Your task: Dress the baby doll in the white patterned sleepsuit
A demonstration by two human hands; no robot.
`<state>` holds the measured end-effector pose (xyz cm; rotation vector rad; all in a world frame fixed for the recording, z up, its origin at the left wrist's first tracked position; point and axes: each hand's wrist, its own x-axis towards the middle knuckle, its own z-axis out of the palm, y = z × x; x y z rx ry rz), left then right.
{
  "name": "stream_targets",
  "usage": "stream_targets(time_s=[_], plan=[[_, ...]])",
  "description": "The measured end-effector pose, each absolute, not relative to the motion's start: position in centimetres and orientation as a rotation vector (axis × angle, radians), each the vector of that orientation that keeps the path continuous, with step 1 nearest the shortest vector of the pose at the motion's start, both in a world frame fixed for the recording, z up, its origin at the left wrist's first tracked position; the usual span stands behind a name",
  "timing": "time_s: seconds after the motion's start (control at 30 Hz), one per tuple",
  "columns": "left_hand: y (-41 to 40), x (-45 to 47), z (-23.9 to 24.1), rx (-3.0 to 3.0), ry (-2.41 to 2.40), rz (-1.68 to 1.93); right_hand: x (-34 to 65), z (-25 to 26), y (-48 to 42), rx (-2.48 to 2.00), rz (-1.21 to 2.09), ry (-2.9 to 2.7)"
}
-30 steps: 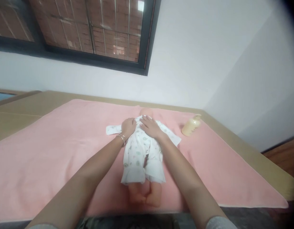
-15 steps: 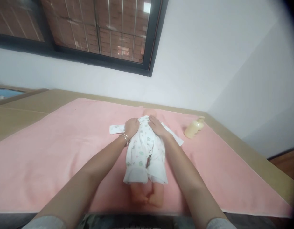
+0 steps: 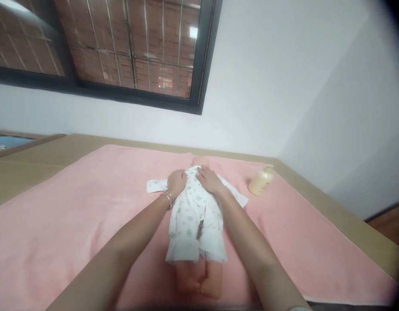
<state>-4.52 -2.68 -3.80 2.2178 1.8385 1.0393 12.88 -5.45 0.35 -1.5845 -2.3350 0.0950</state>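
Observation:
A baby doll (image 3: 200, 161) lies on its back, feet towards me, in a white printed baby outfit (image 3: 189, 207). My left hand (image 3: 176, 181), with bracelets at the wrist, rests on the side of the chest, its fingers laid over the cloth. Across the upper chest on the other side, my right hand (image 3: 210, 179) lies flat with fingers stretched out. Both touch the outfit without visibly gripping it. One sleeve (image 3: 156, 185) stretches out flat to the left; the other, partly behind my right forearm, points right. Bare doll feet (image 3: 210, 286) stick out of the wide trouser legs.
Under the doll is a pink towel (image 3: 121, 216) spread over a tan tabletop (image 3: 34, 172). A pale yellow pump bottle (image 3: 261, 181) is to the right of the doll. Beyond the table's far edge rise a white wall (image 3: 251, 86) and a dark-framed window (image 3: 131, 86).
The view has tipped up slightly, so everything sits lower in it. My right hand's fingertips have shifted a little towards the chest's middle; my left hand stays in place.

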Motion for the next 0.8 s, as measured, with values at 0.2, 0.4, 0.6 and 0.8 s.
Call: stream_targets(time_s=[0.2,0.4,0.6,0.8], plan=[[-2.5,-4.6,-3.9,2.258,1.885,1.029,11.5,0.6,-6.7,-1.561,0.056,-2.405],[-2.5,-4.9,-3.8,2.318,1.849,1.048,11.5,0.8,-5.0,-1.535,0.194,-2.386],[-2.5,-4.8,-3.9,2.313,1.853,1.038,11.5,1.1,-5.9,-1.628,0.277,-2.391],[-2.5,-4.7,-3.9,2.297,1.864,1.054,12.7,0.7,-4.6,-1.417,0.159,-2.411]])
